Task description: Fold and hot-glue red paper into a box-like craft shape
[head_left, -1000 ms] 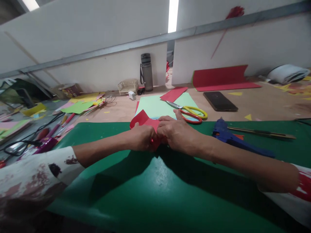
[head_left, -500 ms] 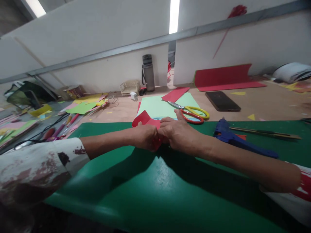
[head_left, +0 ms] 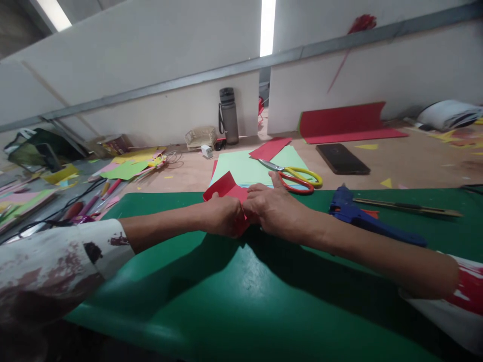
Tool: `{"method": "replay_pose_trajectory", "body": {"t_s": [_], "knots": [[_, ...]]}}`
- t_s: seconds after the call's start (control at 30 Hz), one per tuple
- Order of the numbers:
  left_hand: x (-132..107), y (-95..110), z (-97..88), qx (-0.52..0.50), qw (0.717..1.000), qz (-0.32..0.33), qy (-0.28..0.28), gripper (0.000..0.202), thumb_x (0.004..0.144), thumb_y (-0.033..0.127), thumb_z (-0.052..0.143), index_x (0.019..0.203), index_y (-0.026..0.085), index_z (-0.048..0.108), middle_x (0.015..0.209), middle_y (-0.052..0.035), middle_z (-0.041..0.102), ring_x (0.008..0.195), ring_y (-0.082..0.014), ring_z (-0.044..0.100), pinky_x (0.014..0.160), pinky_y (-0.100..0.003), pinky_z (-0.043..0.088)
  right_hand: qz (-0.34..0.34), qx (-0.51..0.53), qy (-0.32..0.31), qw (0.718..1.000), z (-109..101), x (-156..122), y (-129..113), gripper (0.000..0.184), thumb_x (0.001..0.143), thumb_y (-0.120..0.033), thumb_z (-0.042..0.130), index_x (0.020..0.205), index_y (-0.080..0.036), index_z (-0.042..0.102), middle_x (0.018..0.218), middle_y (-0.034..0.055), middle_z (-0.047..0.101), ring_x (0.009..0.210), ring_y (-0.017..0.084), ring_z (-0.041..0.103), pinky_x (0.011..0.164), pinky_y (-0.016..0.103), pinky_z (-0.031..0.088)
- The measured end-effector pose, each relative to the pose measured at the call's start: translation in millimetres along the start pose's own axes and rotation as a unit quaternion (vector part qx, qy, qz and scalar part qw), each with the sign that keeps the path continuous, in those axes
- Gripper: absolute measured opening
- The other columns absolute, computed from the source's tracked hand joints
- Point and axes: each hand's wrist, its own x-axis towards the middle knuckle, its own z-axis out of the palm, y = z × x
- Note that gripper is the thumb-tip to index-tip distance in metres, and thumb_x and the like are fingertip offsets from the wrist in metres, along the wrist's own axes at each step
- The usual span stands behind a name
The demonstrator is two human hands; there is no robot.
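Observation:
Over the green mat (head_left: 241,311), my two hands meet on a piece of red paper (head_left: 226,185). My left hand (head_left: 225,215) is closed around its near part, the thumb on top. My right hand (head_left: 277,211) pinches the same paper just beside the left, its thumb lifted toward the scissors. A curled flap of the paper rises behind the left hand; the rest is hidden by my fingers. Scissors (head_left: 298,181) with one red and one yellow handle lie behind my right hand, on a stack of pale green sheets (head_left: 236,168).
A blue glue gun (head_left: 350,211) and a craft knife (head_left: 407,206) lie right of my hands. Behind are a phone (head_left: 341,158), a folded red sheet (head_left: 339,125), a small red sheet (head_left: 270,148) and a grey bottle (head_left: 228,115). Coloured papers (head_left: 126,168) and pens (head_left: 90,202) clutter the left.
Both hands keep their hold on the red paper, with only a slight shift of the fingers. The whole view has moved a little.

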Motion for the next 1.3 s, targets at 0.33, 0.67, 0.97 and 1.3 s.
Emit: {"method": "replay_pose_trajectory", "body": {"t_s": [0.33, 0.67, 0.97, 1.3], "knots": [[-2, 4, 0.9, 0.007, 1.000, 0.011, 0.007, 0.009, 0.068, 0.009, 0.061, 0.061, 0.016, 0.062, 0.060, 0.0021, 0.060, 0.065, -0.0174, 0.053, 0.082, -0.052, 0.034, -0.006, 0.010, 0.004, 1.000, 1, 0, 3, 0.024, 0.065, 0.005, 0.048, 0.063, -0.016, 0.060, 0.073, 0.0020, 0.062, 0.086, 0.019, 0.054, 0.098, 0.053, 0.006], [-26, 5, -1.5, 0.046, 0.995, 0.075, 0.046, 0.016, 0.079, 0.010, 0.054, 0.073, 0.019, 0.066, 0.072, 0.0006, 0.067, 0.080, -0.0178, 0.058, 0.097, -0.050, 0.026, -0.011, 0.006, -0.020, 1.000, -1, -7, -3, 0.024, 0.064, 0.006, 0.050, 0.061, -0.016, 0.059, 0.068, 0.0012, 0.063, 0.092, 0.021, 0.057, 0.100, 0.052, 0.012], [-42, -42, 22.4, 0.153, 0.949, 0.163, 0.223, 0.018, 0.079, 0.012, 0.057, 0.072, 0.022, 0.069, 0.138, -0.0054, 0.042, 0.133, -0.0315, 0.022, 0.103, -0.051, 0.027, 0.016, 0.069, 0.126, 0.989, -23, -30, 10, 0.015, 0.081, -0.028, 0.061, 0.089, -0.016, 0.064, 0.089, 0.0055, 0.069, 0.084, 0.020, 0.061, 0.097, 0.044, 0.029], [-34, -62, 34.3, 0.084, 0.936, 0.192, 0.284, 0.025, 0.080, 0.008, 0.047, 0.086, 0.021, 0.068, 0.122, -0.0099, 0.057, 0.110, -0.0254, 0.052, 0.090, -0.043, 0.044, -0.009, 0.019, 0.222, 0.975, 3, -38, 22, 0.015, 0.080, -0.023, 0.062, 0.092, -0.015, 0.060, 0.099, 0.0114, 0.066, 0.096, 0.026, 0.058, 0.086, 0.045, 0.042]]}}
